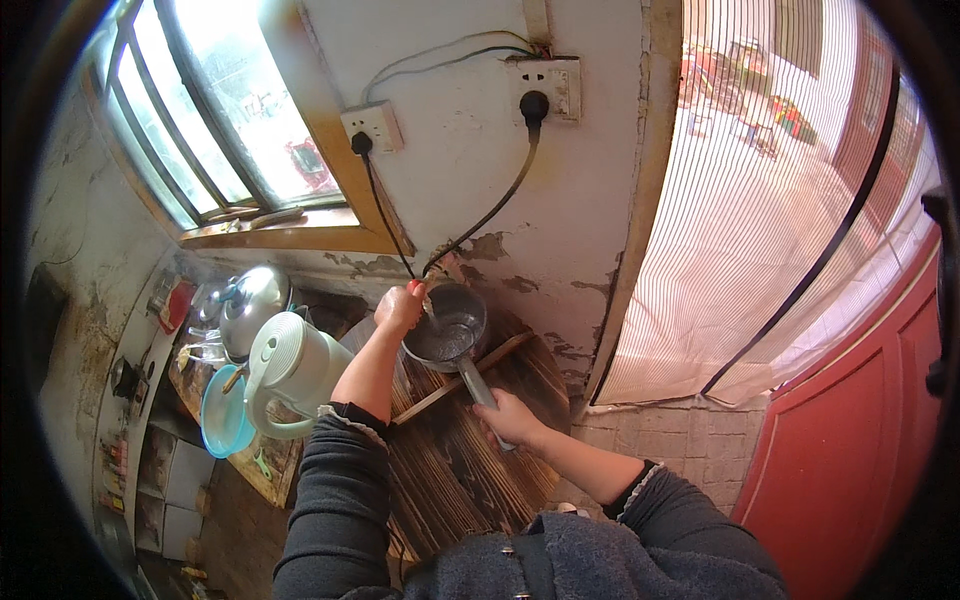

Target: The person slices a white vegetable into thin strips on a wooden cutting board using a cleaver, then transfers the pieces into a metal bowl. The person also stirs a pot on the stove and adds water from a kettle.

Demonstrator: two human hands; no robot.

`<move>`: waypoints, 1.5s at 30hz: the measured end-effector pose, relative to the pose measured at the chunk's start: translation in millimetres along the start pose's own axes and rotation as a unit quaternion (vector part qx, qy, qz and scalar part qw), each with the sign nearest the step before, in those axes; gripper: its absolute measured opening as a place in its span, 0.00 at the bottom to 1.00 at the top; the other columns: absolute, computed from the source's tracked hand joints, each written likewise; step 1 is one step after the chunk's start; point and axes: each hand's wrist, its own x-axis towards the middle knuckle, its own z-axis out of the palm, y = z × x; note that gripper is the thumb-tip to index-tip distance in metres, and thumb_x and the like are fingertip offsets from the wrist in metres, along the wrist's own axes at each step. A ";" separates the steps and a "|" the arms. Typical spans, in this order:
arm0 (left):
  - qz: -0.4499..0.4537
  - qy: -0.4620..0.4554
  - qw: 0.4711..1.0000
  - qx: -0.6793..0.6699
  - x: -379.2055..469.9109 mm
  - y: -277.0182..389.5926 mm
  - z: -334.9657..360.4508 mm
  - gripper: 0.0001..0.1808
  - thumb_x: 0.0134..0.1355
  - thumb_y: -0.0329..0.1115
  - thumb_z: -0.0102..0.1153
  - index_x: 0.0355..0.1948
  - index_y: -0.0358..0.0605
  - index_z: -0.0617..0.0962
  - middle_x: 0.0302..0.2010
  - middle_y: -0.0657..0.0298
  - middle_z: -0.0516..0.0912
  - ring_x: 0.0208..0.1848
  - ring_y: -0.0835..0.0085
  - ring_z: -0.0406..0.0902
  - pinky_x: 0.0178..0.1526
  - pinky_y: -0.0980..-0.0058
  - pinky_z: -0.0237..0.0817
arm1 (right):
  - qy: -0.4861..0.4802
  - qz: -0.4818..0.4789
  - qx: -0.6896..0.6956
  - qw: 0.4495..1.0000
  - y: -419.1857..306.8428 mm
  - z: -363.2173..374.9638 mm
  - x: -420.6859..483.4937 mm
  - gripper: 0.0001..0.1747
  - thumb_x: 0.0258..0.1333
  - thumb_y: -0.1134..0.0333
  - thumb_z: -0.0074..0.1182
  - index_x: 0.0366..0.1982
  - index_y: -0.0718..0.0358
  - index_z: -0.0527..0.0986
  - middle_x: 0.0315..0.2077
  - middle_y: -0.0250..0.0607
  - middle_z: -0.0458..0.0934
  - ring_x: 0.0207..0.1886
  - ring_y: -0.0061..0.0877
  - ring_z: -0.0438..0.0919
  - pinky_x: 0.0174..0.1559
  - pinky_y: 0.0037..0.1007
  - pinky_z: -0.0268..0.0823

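My right hand (pixel 510 418) is closed around the long handle of a grey metal ladle (pixel 450 330). The ladle's round bowl lies above a dark-grained wooden board lid (pixel 472 465), close to the wall. My left hand (pixel 400 307) is at the left rim of the bowl, its fingers curled beside a small red spot near the wall. What those fingers hold, if anything, is hidden. A pale streak between that hand and the bowl looks like running water, but it is too blurred to be sure. Under my left forearm stands a pale green electric kettle (pixel 292 367).
Left of the kettle are a translucent blue basin (pixel 225 412), a shiny metal pot (pixel 255 307) and a green peeler (pixel 262 463) on a worn wooden counter (pixel 277 480). Black cords (pixel 480 240) hang from two wall sockets. A striped door curtain (pixel 697 247) and red door (pixel 840 420) are on the right.
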 end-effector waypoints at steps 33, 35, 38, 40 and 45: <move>-0.011 -0.092 0.959 -0.266 11.7 2.5 -1.9 0.28 0.57 0.56 0.56 0.16 0.39 0.74 0.13 0.63 0.74 0.13 0.74 0.68 0.18 0.72 0.59 | -0.017 0.035 0.055 0.998 -2.2 1.4 9.6 0.14 0.61 0.61 0.49 0.35 0.65 0.64 0.22 0.35 0.70 0.18 0.19 0.69 0.19 0.26 0.65; -0.019 -0.096 0.953 -0.287 14.6 1.4 -0.6 0.28 0.57 0.55 0.56 0.16 0.39 0.75 0.14 0.63 0.75 0.14 0.74 0.69 0.18 0.73 0.60 | -0.013 0.039 0.060 0.997 -3.1 0.8 8.7 0.14 0.61 0.62 0.50 0.35 0.65 0.64 0.21 0.34 0.69 0.17 0.19 0.68 0.19 0.26 0.65; -0.005 -0.086 0.967 -0.239 17.9 -1.0 1.5 0.27 0.58 0.55 0.54 0.17 0.40 0.77 0.15 0.62 0.76 0.15 0.74 0.71 0.20 0.72 0.62 | -0.006 0.036 0.051 0.998 -5.4 -0.9 7.8 0.13 0.59 0.63 0.52 0.34 0.65 0.64 0.20 0.34 0.68 0.16 0.18 0.67 0.17 0.26 0.63; 0.014 -0.073 0.981 -0.178 19.2 -2.2 1.8 0.27 0.57 0.56 0.53 0.19 0.40 0.78 0.16 0.60 0.78 0.16 0.72 0.74 0.23 0.71 0.65 | -0.005 0.040 0.074 0.996 -8.4 -2.0 7.0 0.13 0.58 0.64 0.54 0.34 0.64 0.65 0.18 0.33 0.69 0.16 0.18 0.69 0.15 0.26 0.63; 0.065 0.004 0.997 0.036 16.6 -0.8 -1.5 0.29 0.53 0.61 0.52 0.24 0.42 0.82 0.21 0.57 0.82 0.24 0.66 0.81 0.32 0.67 0.70 | 0.006 0.052 0.033 0.998 -22.2 -6.2 2.2 0.12 0.56 0.65 0.55 0.32 0.64 0.67 0.19 0.33 0.70 0.17 0.16 0.69 0.16 0.23 0.65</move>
